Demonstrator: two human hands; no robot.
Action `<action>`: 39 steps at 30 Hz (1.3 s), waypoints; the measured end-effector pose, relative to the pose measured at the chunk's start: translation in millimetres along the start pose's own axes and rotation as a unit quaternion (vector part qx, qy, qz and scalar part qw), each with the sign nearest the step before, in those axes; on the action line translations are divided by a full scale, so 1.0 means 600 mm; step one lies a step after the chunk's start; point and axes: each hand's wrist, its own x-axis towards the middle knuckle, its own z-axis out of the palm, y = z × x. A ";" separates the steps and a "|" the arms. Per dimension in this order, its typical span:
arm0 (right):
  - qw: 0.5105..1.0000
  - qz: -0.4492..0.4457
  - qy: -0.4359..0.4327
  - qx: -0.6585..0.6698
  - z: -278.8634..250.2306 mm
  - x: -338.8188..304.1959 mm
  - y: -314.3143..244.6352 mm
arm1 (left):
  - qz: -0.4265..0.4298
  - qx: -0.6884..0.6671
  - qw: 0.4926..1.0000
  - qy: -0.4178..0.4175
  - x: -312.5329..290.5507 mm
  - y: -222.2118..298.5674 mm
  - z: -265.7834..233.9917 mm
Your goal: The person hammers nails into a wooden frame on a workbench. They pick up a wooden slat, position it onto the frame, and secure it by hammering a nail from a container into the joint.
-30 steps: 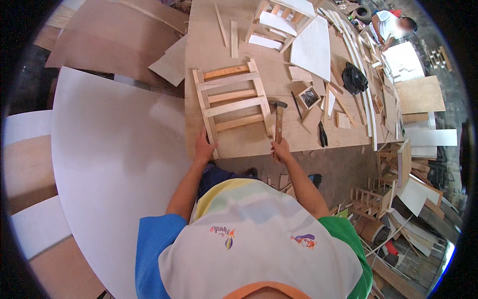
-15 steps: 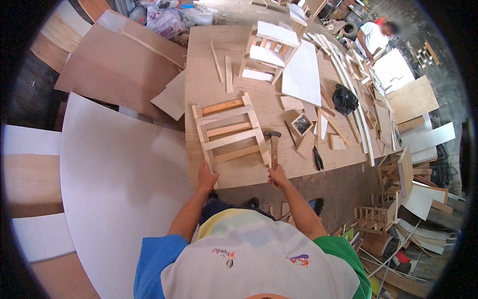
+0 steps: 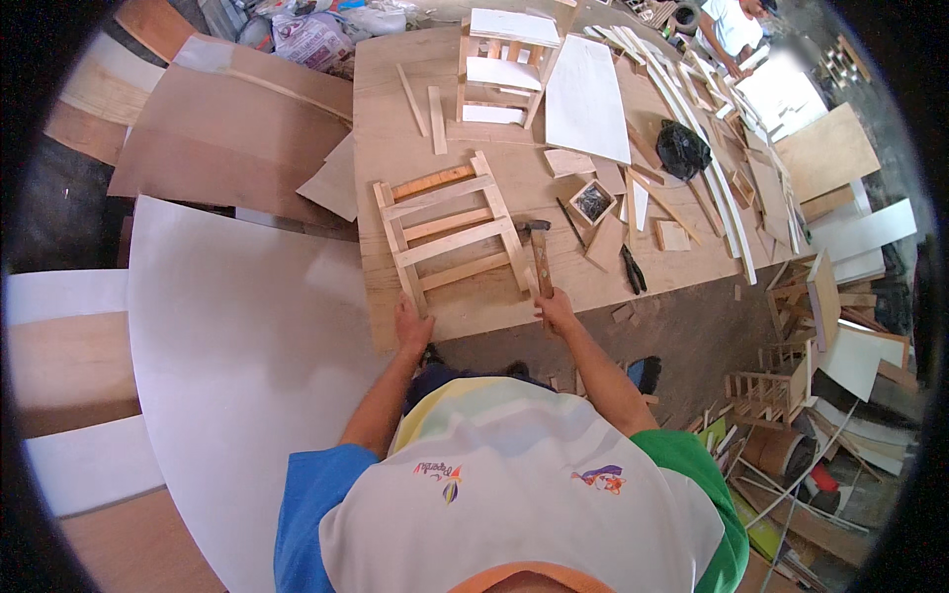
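A ladder-like wooden frame (image 3: 452,241) of two side rails and several cross slats lies flat on the plywood worktable (image 3: 395,328). My left hand (image 3: 413,322) is closed around the near end of its left rail. In my right hand (image 3: 556,308) is a hammer (image 3: 542,259), gripped low on its wooden handle. The hammer's dark head points away from me, just beside the frame's right rail. Right of the hammer lie black-handled pliers (image 3: 633,270), a small open wooden box (image 3: 594,202) with dark bits inside, and wood offcuts (image 3: 672,235).
A small white-and-wood chair (image 3: 502,74) stands at the table's far side, beside a white panel (image 3: 587,99). A black plastic bag (image 3: 683,149) and long strips (image 3: 682,119) lie on the right. A large white sheet (image 3: 247,326) fills the left. A person (image 3: 730,30) works at far right.
The whole view has shifted, so the table sits higher in the picture. My hands, the hammer and the frame keep nearly the same places relative to each other.
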 end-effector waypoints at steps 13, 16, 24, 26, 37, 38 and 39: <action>0.998 -0.051 0.036 -0.023 -0.048 -0.061 0.067 | 0.053 0.044 0.996 0.060 -0.045 0.047 0.054; 0.998 -0.055 0.030 -0.026 -0.083 -0.086 0.060 | 0.048 -0.007 0.999 0.003 -0.040 0.100 0.076; 0.987 -0.120 0.086 -0.061 -0.191 -0.088 0.149 | 0.098 -0.226 0.950 -0.191 -0.062 0.311 0.201; 0.982 -0.130 0.105 -0.090 -0.225 -0.093 0.158 | 0.091 -0.220 0.942 -0.237 -0.068 0.362 0.235; 0.984 -0.066 0.155 0.057 -0.321 -0.052 0.085 | 0.076 -0.223 0.899 -0.371 -0.040 0.525 0.340; 0.983 -0.060 0.165 0.055 -0.324 -0.041 0.070 | 0.072 -0.227 0.896 -0.375 -0.024 0.529 0.350; 0.981 -0.051 0.180 0.052 -0.329 -0.032 0.059 | 0.069 -0.231 0.892 -0.383 -0.010 0.533 0.363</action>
